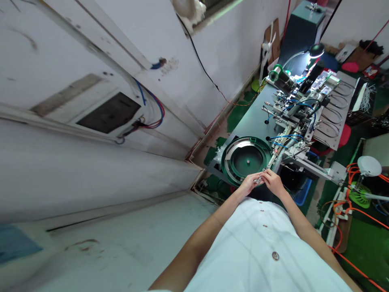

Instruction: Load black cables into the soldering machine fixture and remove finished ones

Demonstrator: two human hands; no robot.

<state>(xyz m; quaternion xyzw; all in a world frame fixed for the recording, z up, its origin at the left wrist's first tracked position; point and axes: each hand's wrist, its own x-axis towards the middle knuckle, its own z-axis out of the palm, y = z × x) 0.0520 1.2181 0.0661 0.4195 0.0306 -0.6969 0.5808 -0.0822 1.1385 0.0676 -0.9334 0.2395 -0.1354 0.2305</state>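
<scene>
My left hand (249, 185) is at the near rim of a round green bowl feeder (225, 163), its fingers curled around several small shiny metal parts (257, 180). Close beside it, my right hand (273, 182) has its fingertips pinched together near these parts and the near end of a narrow metal feed rail (276, 153). What lies between the right fingertips is too small to make out. The dark inside of the bowl, with a light knob at its centre, shows just beyond both hands.
An assembly machine (299, 107) with blue air tubes stands on a grey table (251, 117). A lit lamp (316, 50) hangs over its far end. Looped black cables (330, 121) lie on a side board. Orange hoses (349, 202) run at right; a white wall (146, 170) stands left.
</scene>
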